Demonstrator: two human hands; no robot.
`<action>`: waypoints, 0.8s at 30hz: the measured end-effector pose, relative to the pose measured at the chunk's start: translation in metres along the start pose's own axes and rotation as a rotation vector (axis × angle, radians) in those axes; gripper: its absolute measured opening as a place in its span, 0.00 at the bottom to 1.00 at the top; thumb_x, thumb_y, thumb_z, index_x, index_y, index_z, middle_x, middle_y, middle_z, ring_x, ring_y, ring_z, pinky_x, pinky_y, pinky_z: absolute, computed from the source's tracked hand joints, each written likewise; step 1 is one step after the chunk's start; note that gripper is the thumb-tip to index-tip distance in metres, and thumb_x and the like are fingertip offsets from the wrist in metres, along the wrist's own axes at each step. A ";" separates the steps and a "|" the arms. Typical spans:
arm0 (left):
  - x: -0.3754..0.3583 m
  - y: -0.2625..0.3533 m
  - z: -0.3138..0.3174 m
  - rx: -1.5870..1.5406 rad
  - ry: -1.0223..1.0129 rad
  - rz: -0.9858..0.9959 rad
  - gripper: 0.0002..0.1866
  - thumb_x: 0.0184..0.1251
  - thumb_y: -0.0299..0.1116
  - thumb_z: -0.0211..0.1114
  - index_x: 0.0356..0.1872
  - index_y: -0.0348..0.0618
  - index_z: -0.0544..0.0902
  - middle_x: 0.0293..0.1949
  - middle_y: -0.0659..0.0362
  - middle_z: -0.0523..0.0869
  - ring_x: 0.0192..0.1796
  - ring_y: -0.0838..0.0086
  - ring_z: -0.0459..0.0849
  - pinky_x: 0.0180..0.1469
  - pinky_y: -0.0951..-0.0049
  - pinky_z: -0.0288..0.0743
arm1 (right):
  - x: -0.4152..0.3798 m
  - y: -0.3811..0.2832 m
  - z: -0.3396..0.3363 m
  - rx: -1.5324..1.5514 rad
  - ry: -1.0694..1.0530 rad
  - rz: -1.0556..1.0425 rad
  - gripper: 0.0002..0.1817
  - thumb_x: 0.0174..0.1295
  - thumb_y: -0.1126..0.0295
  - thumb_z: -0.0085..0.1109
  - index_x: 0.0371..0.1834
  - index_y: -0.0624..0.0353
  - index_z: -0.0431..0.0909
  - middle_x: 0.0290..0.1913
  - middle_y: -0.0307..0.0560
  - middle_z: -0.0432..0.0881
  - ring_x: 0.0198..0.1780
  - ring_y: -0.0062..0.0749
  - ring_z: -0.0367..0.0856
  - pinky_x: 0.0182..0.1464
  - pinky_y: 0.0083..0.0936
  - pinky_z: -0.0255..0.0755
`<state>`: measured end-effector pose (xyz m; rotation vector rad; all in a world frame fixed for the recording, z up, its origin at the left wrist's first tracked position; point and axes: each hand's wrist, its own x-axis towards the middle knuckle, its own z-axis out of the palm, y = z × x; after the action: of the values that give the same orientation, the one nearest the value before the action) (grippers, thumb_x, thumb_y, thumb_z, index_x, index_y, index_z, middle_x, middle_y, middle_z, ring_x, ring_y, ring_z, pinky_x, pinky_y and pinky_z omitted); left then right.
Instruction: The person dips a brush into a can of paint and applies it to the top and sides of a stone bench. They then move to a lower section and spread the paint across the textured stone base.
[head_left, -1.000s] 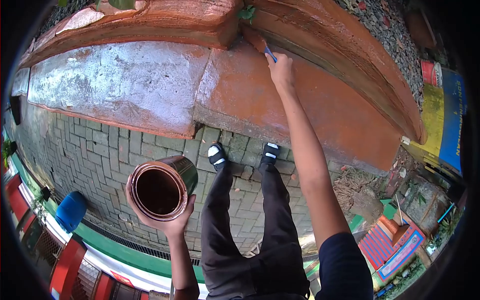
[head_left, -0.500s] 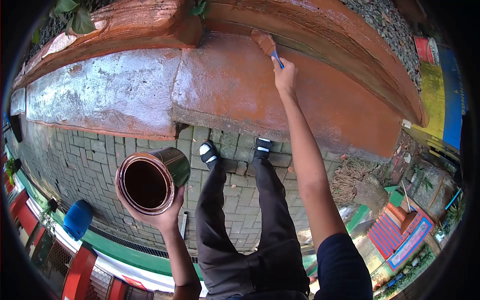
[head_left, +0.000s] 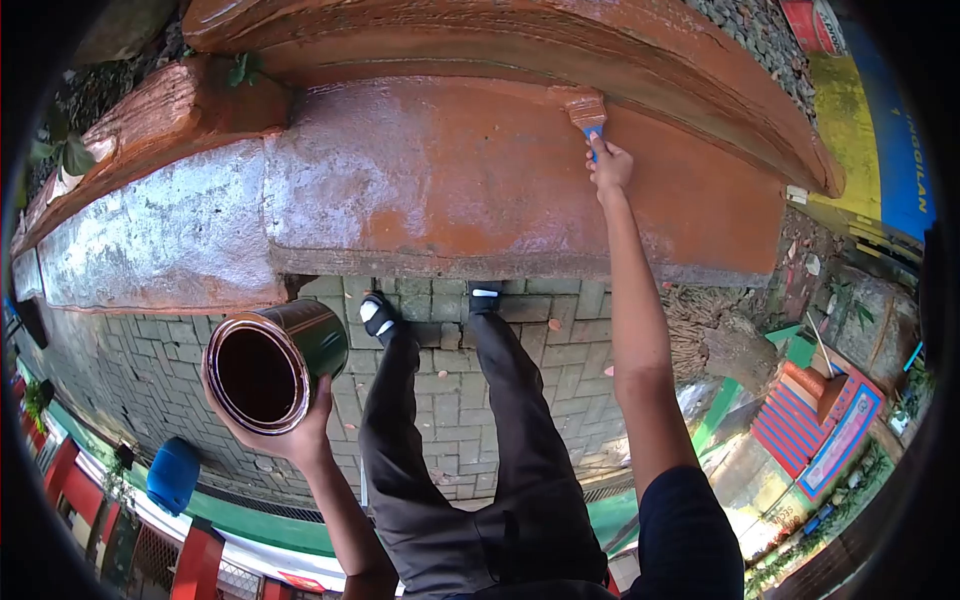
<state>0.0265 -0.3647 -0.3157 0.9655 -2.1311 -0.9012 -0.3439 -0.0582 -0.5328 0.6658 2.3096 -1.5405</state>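
My left hand (head_left: 300, 435) is wrapped round a paint can (head_left: 316, 332), tilted so that the dark brown paint (head_left: 258, 375) inside faces me. In my right hand (head_left: 610, 168) is a paintbrush (head_left: 590, 115) with a blue handle. Its wide bristles are coated in orange-brown paint and touch the ledge (head_left: 480, 170) close to the foot of the curved wall (head_left: 480, 50). Around the brush and to its right the ledge is orange-brown. Further left its surface looks whitish and patchy.
Below the ledge lies grey block paving (head_left: 440, 400), where my feet stand. A tree stump with roots (head_left: 735, 350) is at the right, near a red and blue slatted bench (head_left: 800, 430). At the lower left is a blue barrel (head_left: 173, 475). Gravel (head_left: 745, 40) lies behind the wall.
My right hand has moved the brush rightward along the wall's foot, and the brush now points more upright. My view has shifted; the can stays in my left hand.
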 end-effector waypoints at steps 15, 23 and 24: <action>0.006 0.022 0.029 -0.092 -0.026 0.041 0.55 0.37 0.26 0.80 0.71 0.30 0.56 0.66 0.47 0.69 0.66 0.61 0.71 0.71 0.60 0.62 | -0.004 -0.024 0.020 0.775 -0.027 0.303 0.14 0.72 0.63 0.52 0.30 0.60 0.70 0.22 0.35 0.69 0.16 0.16 0.62 0.14 0.15 0.50; 0.039 -0.050 -0.027 -0.042 0.002 0.036 0.55 0.35 0.23 0.80 0.70 0.31 0.57 0.65 0.47 0.70 0.65 0.61 0.71 0.70 0.60 0.63 | -0.086 -0.054 0.209 0.722 0.352 0.119 0.16 0.72 0.66 0.51 0.25 0.60 0.68 0.18 0.38 0.68 0.13 0.21 0.65 0.11 0.22 0.53; 0.046 -0.057 -0.035 -0.049 0.001 0.033 0.55 0.35 0.23 0.80 0.70 0.31 0.57 0.65 0.47 0.70 0.65 0.61 0.71 0.70 0.60 0.63 | -0.094 -0.061 0.225 0.637 0.334 0.045 0.17 0.72 0.67 0.50 0.23 0.60 0.67 0.17 0.38 0.68 0.12 0.22 0.66 0.11 0.23 0.54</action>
<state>0.0498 -0.4417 -0.3285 0.9033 -2.1079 -0.9326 -0.2993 -0.3050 -0.5276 1.1911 1.9603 -2.3115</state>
